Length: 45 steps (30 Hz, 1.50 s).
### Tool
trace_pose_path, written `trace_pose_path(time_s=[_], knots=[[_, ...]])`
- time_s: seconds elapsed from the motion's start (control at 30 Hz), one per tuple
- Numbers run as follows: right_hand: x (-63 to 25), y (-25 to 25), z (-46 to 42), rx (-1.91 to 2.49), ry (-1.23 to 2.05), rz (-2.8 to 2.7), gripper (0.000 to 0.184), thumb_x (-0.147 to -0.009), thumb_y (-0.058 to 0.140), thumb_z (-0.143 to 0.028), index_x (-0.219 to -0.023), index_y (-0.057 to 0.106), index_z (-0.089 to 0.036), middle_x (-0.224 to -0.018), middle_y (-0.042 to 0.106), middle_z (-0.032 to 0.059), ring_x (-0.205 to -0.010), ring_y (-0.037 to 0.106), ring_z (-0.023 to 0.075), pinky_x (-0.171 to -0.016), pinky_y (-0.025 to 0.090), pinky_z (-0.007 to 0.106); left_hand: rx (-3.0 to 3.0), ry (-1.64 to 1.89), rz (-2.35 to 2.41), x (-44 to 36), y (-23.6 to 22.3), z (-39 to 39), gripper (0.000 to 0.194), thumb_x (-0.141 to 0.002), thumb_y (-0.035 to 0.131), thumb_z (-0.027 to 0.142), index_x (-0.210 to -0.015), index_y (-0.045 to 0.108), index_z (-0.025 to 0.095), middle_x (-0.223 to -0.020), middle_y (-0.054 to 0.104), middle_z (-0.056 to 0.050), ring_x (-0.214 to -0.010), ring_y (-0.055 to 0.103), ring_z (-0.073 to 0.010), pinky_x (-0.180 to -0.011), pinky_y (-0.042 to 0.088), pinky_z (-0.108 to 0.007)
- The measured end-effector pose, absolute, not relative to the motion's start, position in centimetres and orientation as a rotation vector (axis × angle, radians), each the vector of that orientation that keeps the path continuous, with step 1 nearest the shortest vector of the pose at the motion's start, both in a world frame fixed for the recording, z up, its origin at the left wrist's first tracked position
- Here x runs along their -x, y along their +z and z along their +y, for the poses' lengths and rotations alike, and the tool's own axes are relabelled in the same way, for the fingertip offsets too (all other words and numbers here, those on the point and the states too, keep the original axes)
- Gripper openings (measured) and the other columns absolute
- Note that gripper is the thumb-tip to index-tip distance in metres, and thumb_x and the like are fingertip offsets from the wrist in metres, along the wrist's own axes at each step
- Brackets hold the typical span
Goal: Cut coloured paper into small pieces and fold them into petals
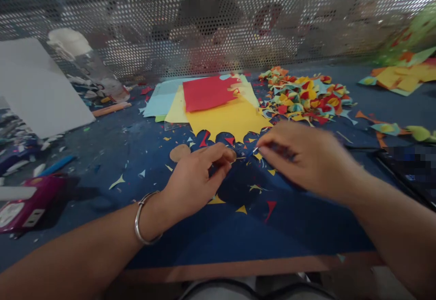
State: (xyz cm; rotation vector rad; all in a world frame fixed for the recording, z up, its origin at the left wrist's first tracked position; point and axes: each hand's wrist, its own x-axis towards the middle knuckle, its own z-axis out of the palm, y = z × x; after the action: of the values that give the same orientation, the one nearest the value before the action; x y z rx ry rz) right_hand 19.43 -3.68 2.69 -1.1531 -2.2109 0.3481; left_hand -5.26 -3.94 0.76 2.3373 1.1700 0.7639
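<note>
My left hand (195, 179), with a silver bangle at the wrist, is closed in a pinch above the blue tabletop. A thin pale strip (240, 157) shows at its fingertips, reaching toward my right hand. Blurred by motion, my right hand (303, 159) pinches a small thin object (253, 152) with a bluish, shiny part; its kind is unclear. Just beyond both hands lies a yellow sheet (225, 120) with a scalloped near edge. A red sheet (207, 93) with a nibbled right edge rests on it, and a light blue sheet (161, 97) lies partly beneath.
A pile of small coloured paper pieces (306, 95) stands behind my right hand, near a perforated metal screen (153, 32). Paper scraps litter the tabletop. At left are a magenta device (37, 200), a white sheet (41, 86) and a bottle (98, 72); a phone (412, 168) lies right.
</note>
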Motion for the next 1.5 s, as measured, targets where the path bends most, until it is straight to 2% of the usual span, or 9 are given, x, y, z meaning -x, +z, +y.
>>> trace_pose_path(time_s=[0.23,0.4,0.57,0.77,0.93,1.03,1.17,1.3,1.5], knots=[[-17.9,0.1,-1.9,1.001,-0.234,-2.841,0.01,-0.093,0.059,-0.011,-0.093,0.069,-0.015,-0.09,0.066,0.0078,-0.085,0.06,0.0232,-0.074,0.046,0.035,-2.458,0.688,1.156,5.6,1.0,-3.7,0.013,-0.092,0.061,0.013,-0.093,0.072,0.021,-0.089,0.077,-0.001,-0.084,0.07,-0.0165,-0.084,0.053,-0.03],[-17.8,0.5,-2.0,0.852,-0.381,-2.88,0.01,-0.093,0.059,-0.01,-0.086,0.065,-0.016,-0.083,0.063,0.0063,-0.08,0.057,0.023,-0.07,0.041,0.035,-2.48,0.665,1.12,5.5,0.9,-3.8,0.016,-0.087,0.061,0.009,-0.089,0.073,0.02,-0.086,0.078,-0.001,-0.078,0.07,-0.0163,-0.08,0.054,-0.029],[-17.7,0.5,-2.0,0.788,-0.476,-2.872,0.013,-0.095,0.056,-0.011,-0.086,0.065,-0.016,-0.081,0.064,0.0055,-0.08,0.056,0.0229,-0.071,0.039,0.035,-2.533,0.531,1.164,5.2,0.9,-4.2,0.006,-0.086,0.068,0.021,-0.087,0.072,0.017,-0.083,0.076,-0.004,-0.078,0.07,-0.0201,-0.071,0.052,-0.031],[-17.6,0.6,-2.0,0.748,-0.51,-2.751,0.018,-0.097,0.05,-0.011,-0.09,0.066,-0.016,-0.083,0.066,0.0068,-0.078,0.058,0.0226,-0.071,0.041,0.036,-2.622,0.491,1.179,5.1,0.5,-3.8,0.011,-0.08,0.063,0.009,-0.086,0.071,0.015,-0.083,0.076,-0.005,-0.079,0.071,-0.0216,-0.071,0.052,-0.032],[-17.9,1.1,-2.7,0.846,-0.299,-2.438,0.018,-0.101,0.05,-0.019,-0.092,0.066,-0.016,-0.087,0.07,0.0078,-0.082,0.063,0.0193,-0.076,0.049,0.032,-2.556,0.812,1.257,5.3,0.8,-3.6,0.01,-0.085,0.064,0.013,-0.087,0.071,0.019,-0.082,0.076,-0.001,-0.075,0.07,-0.0164,-0.07,0.05,-0.028],[-18.0,1.7,-3.6,0.969,-0.085,-2.134,0.017,-0.099,0.058,-0.024,-0.084,0.063,-0.019,-0.08,0.068,0.0052,-0.073,0.061,0.0153,-0.069,0.049,0.028,-2.498,0.979,1.28,5.4,1.0,-3.7,0.01,-0.086,0.065,0.014,-0.09,0.072,0.021,-0.086,0.077,-0.001,-0.078,0.071,-0.0156,-0.072,0.052,-0.028],[-17.6,2.0,-4.2,1.215,0.505,-1.905,0.033,-0.095,0.065,-0.043,-0.072,0.063,-0.02,-0.062,0.061,-0.0008,-0.053,0.052,0.01,-0.049,0.04,0.024,-2.503,1.116,1.179,5.3,1.3,-4.0,0.011,-0.09,0.065,0.015,-0.094,0.073,0.022,-0.087,0.078,-0.001,-0.076,0.07,-0.0133,-0.073,0.053,-0.028],[-17.3,1.6,-3.8,1.271,1.005,-1.649,0.047,-0.088,0.069,-0.058,-0.063,0.064,-0.018,-0.054,0.062,-0.0006,-0.047,0.057,0.0101,-0.044,0.043,0.021,-2.511,1.175,1.126,4.9,1.2,-4.3,0.009,-0.09,0.068,0.017,-0.095,0.074,0.022,-0.088,0.079,-0.002,-0.08,0.073,-0.0148,-0.072,0.054,-0.029],[-17.6,1.5,-3.9,1.144,1.105,-1.358,0.032,-0.089,0.072,-0.046,-0.074,0.07,-0.018,-0.064,0.068,-0.0003,-0.049,0.06,0.0096,-0.045,0.049,0.021,-2.176,1.151,1.176,4.9,1.5,-4.4,0.009,-0.091,0.071,0.027,-0.094,0.079,0.023,-0.091,0.082,-0.003,-0.08,0.075,-0.0153,-0.075,0.058,-0.028]])
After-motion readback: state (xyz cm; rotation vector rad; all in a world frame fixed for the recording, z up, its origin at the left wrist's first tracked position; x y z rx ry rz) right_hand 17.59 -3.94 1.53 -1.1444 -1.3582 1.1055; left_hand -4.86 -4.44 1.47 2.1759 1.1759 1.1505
